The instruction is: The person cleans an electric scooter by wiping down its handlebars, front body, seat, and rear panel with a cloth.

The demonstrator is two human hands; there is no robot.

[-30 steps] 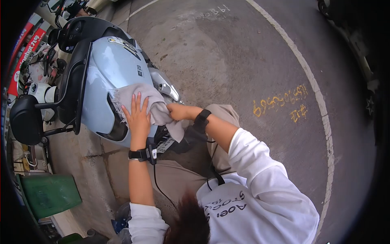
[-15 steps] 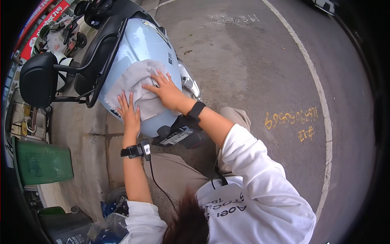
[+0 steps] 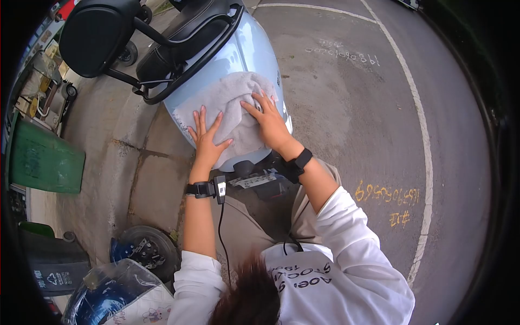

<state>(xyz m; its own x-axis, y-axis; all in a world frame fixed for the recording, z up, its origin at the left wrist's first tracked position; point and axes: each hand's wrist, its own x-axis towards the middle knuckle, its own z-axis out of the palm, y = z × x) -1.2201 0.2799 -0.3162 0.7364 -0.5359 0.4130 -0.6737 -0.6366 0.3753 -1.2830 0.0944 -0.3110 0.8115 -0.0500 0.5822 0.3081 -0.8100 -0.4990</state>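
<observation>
A crumpled light grey towel lies over the rounded pale blue tail of a scooter. My left hand presses on the towel's left part, fingers and thumb spread wide. On its right side, my right hand rests with fingers apart and slightly bent, beside raised folds. Both palms face down on the cloth, which hides the bodywork beneath. Below the towel is the scooter's license plate, partly shaded. A black backrest and a black grab rail stand left of the towel.
A green bin and a dark bin stand at the left. Nearer me are a wheel and a plastic-covered blue object. Painted white lines and yellow numbers mark the pavement at right.
The view has swung left, so the scooter sits further right in it. Both hands stay on the towel; my left thumb now stretches further from its fingers.
</observation>
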